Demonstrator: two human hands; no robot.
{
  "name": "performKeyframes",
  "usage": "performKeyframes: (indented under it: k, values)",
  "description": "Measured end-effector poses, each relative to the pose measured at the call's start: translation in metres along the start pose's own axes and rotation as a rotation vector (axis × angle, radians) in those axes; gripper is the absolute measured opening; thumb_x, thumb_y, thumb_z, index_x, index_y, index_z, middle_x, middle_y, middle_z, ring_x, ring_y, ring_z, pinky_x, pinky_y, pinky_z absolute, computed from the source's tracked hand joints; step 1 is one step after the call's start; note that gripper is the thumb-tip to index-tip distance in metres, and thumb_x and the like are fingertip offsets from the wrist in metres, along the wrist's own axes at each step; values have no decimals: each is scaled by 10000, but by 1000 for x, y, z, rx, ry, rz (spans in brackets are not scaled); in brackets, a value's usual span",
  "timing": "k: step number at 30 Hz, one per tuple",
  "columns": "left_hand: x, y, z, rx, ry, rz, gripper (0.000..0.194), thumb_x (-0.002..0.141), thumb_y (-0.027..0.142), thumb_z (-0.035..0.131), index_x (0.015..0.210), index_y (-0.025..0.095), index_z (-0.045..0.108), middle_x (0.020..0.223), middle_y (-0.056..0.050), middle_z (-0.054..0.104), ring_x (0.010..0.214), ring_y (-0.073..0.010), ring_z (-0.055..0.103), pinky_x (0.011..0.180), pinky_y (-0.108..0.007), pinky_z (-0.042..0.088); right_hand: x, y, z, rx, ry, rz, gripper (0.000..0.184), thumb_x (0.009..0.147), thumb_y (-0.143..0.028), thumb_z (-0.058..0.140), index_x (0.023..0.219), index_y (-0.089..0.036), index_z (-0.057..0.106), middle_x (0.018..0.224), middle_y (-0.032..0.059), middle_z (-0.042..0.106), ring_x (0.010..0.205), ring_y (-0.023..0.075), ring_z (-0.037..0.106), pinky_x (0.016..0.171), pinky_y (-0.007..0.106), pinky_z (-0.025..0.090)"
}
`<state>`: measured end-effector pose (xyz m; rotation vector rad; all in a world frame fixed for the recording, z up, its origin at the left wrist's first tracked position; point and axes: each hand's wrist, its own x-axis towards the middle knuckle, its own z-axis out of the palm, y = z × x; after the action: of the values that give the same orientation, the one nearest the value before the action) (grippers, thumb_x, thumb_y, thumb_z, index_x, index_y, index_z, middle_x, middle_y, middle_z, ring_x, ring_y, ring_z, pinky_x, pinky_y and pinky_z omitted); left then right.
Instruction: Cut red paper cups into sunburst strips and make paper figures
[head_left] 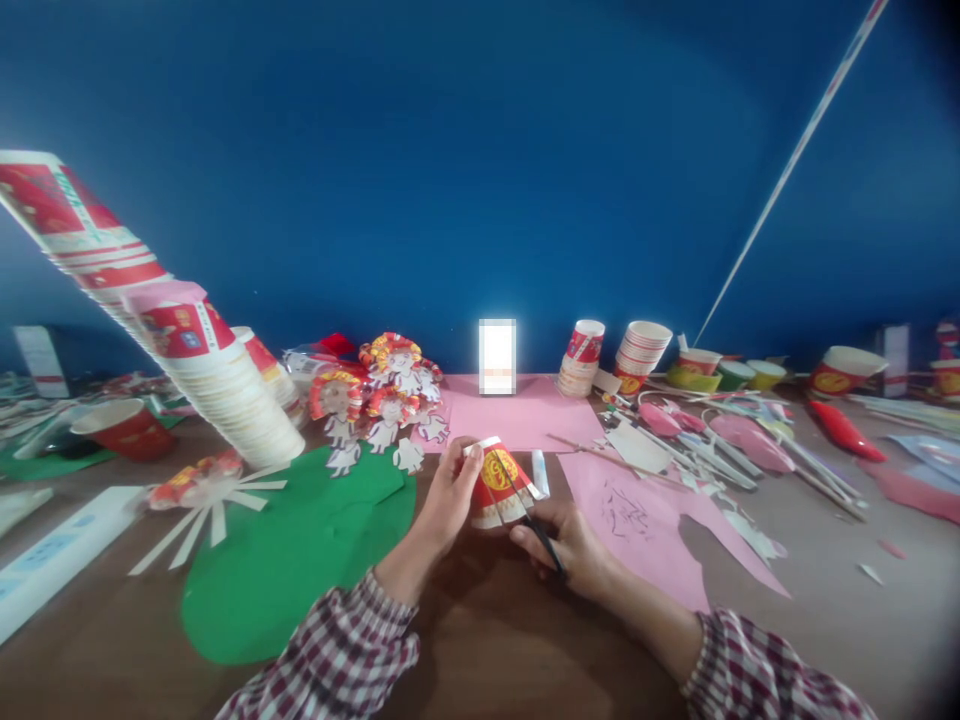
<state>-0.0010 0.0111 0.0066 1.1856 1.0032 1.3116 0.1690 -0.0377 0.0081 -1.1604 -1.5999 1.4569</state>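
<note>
My left hand [452, 497] grips a red paper cup [495, 478] with yellow print, its thumb near the white base. The cup is upside down, and its side has slits running from the rim. My right hand [574, 545] is closed around a pair of black scissors [546, 540], whose blades meet the cup's lower right side. Just behind the cup lies a small white tube [540, 474]. Left of my hands, a green paper sheet [300, 570] rests on the table. A pink paper sheet [626, 500] with dark scribbles is at the right.
A tall leaning stack of paper cups [255, 405] stands at the left. Paper figures with red-yellow frills [390, 400] cluster behind the green sheet. Shorter cup stacks [643, 350] stand at the back right, near paper scraps and sticks [742, 450]. A cut cup with spread strips [206, 480] lies left.
</note>
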Motion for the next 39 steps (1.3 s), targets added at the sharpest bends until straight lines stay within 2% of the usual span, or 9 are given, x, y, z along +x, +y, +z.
performKeyframes:
  k: [8, 14, 20, 22, 25, 29, 33, 39]
  values:
    - [-1, 1, 1, 101, 11, 66, 308, 843, 499, 561, 942, 211, 604, 808, -3, 596, 704, -134, 523, 628, -217, 432, 0, 2, -1, -14, 17, -1, 410, 750, -550, 663, 721, -149, 583, 465, -61, 439, 374, 77, 427, 373, 192, 336]
    - [-1, 0, 1, 99, 5, 58, 311, 848, 507, 548, 933, 210, 590, 785, 1, 578, 698, -140, 522, 621, -224, 434, -2, 2, -2, -87, 43, -1, 409, 770, -546, 643, 757, -137, 617, 466, -59, 424, 374, 80, 414, 362, 195, 298]
    - [-3, 0, 2, 85, 19, 29, 331, 839, 519, 560, 950, 208, 589, 814, -9, 598, 720, -138, 546, 641, -223, 453, -1, 5, -1, -109, 56, -47, 381, 775, -511, 650, 663, -157, 567, 484, -47, 447, 414, 82, 423, 400, 200, 306]
    - [-3, 3, 2, 9, 75, 15, 354, 813, 517, 602, 994, 214, 580, 827, -3, 604, 726, -133, 565, 651, -221, 468, 0, 6, 0, -72, 3, -16, 368, 762, -504, 665, 675, -162, 561, 472, -51, 453, 405, 84, 428, 402, 201, 316]
    - [2, 11, -1, -228, 189, -70, 446, 765, 518, 663, 1082, 225, 550, 891, -8, 628, 751, -141, 610, 671, -253, 510, 1, 7, 1, -52, -40, 38, 324, 763, -473, 673, 787, -157, 600, 497, -49, 492, 421, 93, 466, 413, 198, 332]
    - [10, 23, -11, -495, 198, -208, 432, 755, 522, 675, 1019, 187, 605, 919, -38, 671, 761, -157, 653, 704, -301, 554, 1, 6, 2, -37, -40, 52, 287, 791, -434, 638, 847, -155, 602, 518, -58, 477, 430, 86, 458, 423, 197, 341]
    - [14, 27, -19, -561, 232, -242, 399, 760, 499, 684, 1009, 192, 633, 928, -34, 694, 740, -150, 668, 666, -286, 571, -1, 6, 1, -39, -70, 18, 282, 814, -428, 601, 874, -153, 592, 545, -52, 482, 443, 87, 456, 433, 202, 359]
    - [16, 25, -21, -539, 256, -172, 406, 760, 478, 694, 1040, 192, 630, 917, -34, 705, 730, -147, 681, 627, -251, 570, -3, 4, -2, -211, -96, -93, 257, 819, -367, 593, 903, -127, 630, 634, -12, 531, 538, 104, 500, 492, 212, 384]
